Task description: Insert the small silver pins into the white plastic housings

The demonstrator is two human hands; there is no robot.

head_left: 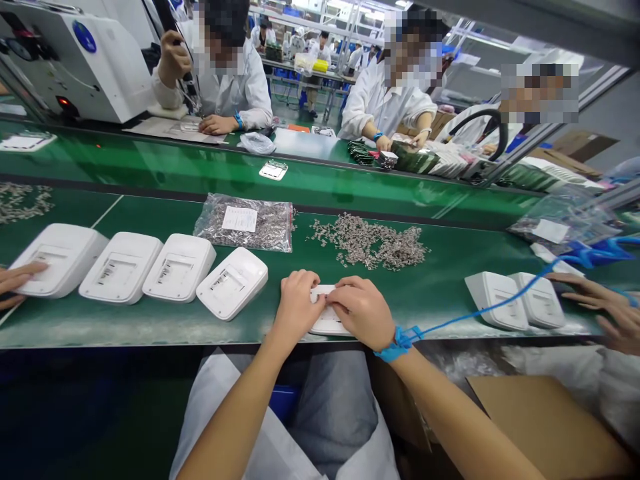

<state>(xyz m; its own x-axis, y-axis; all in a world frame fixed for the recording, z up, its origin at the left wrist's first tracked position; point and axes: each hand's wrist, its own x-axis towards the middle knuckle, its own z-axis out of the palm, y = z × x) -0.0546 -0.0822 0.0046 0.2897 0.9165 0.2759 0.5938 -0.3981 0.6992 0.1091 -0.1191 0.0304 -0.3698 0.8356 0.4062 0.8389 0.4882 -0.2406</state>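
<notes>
A white plastic housing (327, 325) lies on the green bench in front of me, partly covered by my hands. My left hand (299, 303) is curled over its left side, thumb pressed near the middle. From the right, my right hand (363, 308) reaches over the same housing with its fingers pinched together at the centre. Whatever sits between those fingertips is too small or hidden to make out. A blue wrist strap (400, 343) with a blue cord circles my right wrist. Just beyond my hands lies a loose pile of small metal parts (373, 241).
More white housings (233, 283) stand in a row to the left, and two housings (503, 300) stand at right. A clear bag of metal parts (245, 223) lies behind. Co-workers' hands (23, 283) reach in from both sides. Beyond, a green conveyor (320, 180) carries a small white panel (273, 169).
</notes>
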